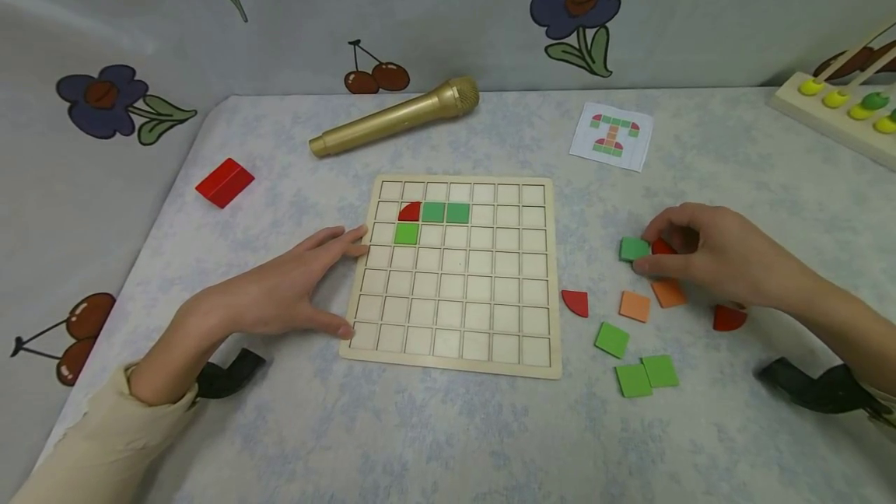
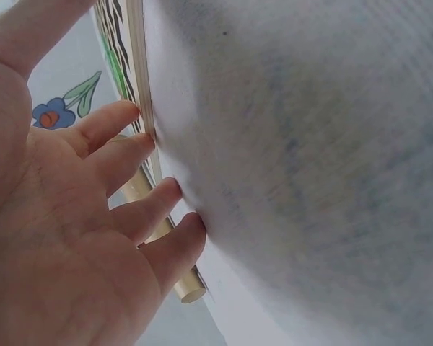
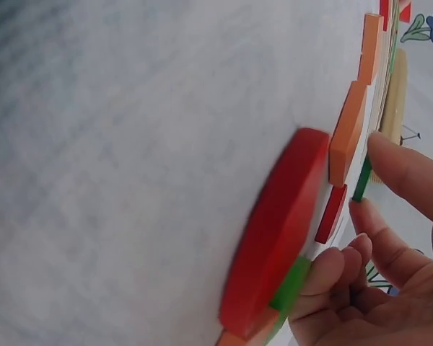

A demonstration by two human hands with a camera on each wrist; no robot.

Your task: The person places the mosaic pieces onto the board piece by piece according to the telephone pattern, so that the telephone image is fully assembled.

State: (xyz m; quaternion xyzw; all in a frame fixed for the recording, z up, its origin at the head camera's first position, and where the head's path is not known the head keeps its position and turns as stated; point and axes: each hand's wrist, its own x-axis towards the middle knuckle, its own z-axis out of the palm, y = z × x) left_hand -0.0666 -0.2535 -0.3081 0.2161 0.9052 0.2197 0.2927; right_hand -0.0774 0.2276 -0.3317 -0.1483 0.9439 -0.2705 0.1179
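My left hand (image 1: 280, 286) rests at the left edge of a wooden grid board (image 1: 554, 278), fingers spread, with thumb and fingertips at its rim. In the board's upper left sit a red quarter-circle tile (image 1: 410, 211), two green square tiles (image 1: 446, 213) beside it and a lighter green square (image 1: 407, 233) below. Right of the board, my right hand (image 1: 721, 255) pinches a green square tile (image 1: 632, 249) between thumb and index finger; the right wrist view shows this tile (image 3: 361, 180) edge-on. Under that hand, a red tile (image 1: 662, 246) is partly hidden.
Loose orange squares (image 1: 635, 306), light green squares (image 1: 612, 339) and red quarter-circles (image 1: 576, 302) lie right of the board. Behind are a gold microphone (image 1: 395, 123) and a printed pattern card (image 1: 612, 137). A red block (image 1: 225, 183) is left; a wooden bead stand (image 1: 840, 119) is far right.
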